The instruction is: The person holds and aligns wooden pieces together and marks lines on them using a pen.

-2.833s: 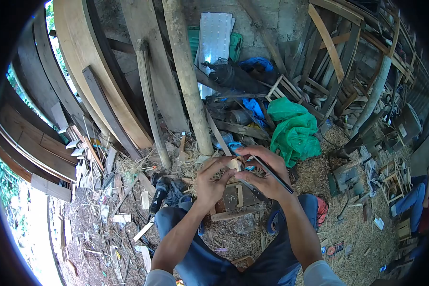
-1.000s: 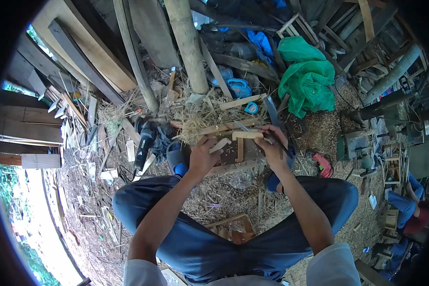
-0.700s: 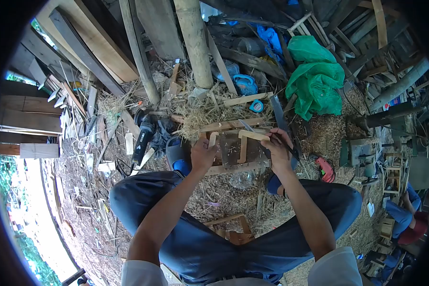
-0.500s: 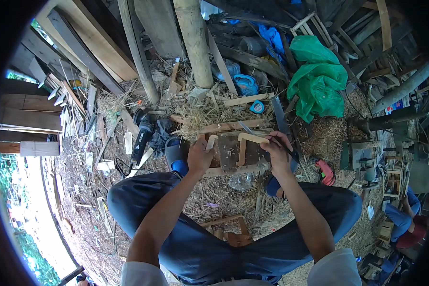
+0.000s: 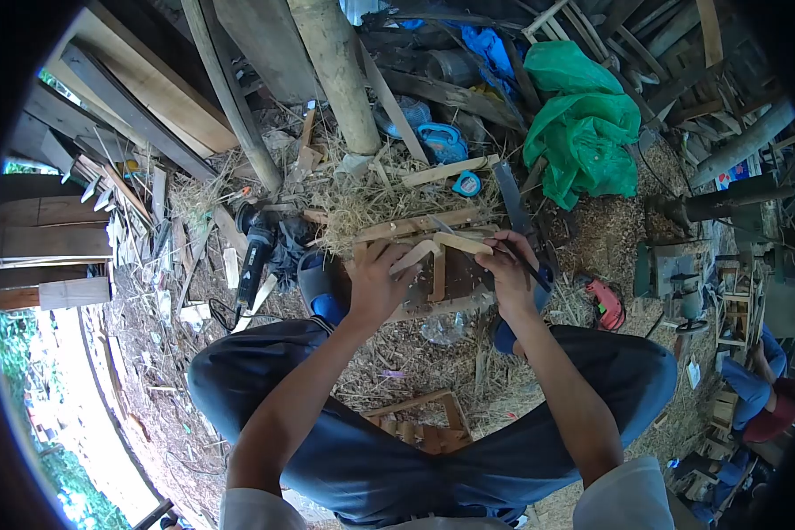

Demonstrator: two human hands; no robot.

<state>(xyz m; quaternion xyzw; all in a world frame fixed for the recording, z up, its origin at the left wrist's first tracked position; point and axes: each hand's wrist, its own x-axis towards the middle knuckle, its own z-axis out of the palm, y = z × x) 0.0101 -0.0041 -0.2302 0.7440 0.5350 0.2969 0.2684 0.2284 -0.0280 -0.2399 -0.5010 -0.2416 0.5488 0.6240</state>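
My left hand (image 5: 380, 287) is closed on a small pale wooden piece (image 5: 412, 257). The tip of that piece meets, or nearly meets, the end of a pale wooden strip (image 5: 465, 244) in my right hand (image 5: 511, 281). A browner wooden leg (image 5: 439, 276) hangs down from the strip's left end. Along my right fingers also lies a slim tool with a dark handle (image 5: 532, 268); its narrow light end shows behind the strip, and its exact kind is unclear. Below both hands is a low wooden work board (image 5: 468, 301) with shavings on it.
An angle grinder (image 5: 254, 258) lies left, a red power drill (image 5: 604, 303) right. Beyond the board are a blue tape measure (image 5: 467, 184), a saw blade (image 5: 511, 196) and a green plastic sheet (image 5: 585, 124). A wooden frame (image 5: 450, 411) lies between my legs. Another person (image 5: 760, 389) sits far right.
My left hand has moved right, bringing its wooden piece up to the end of the strip. The strip in my right hand has tilted and shifted slightly left and up. The view has shifted slightly.
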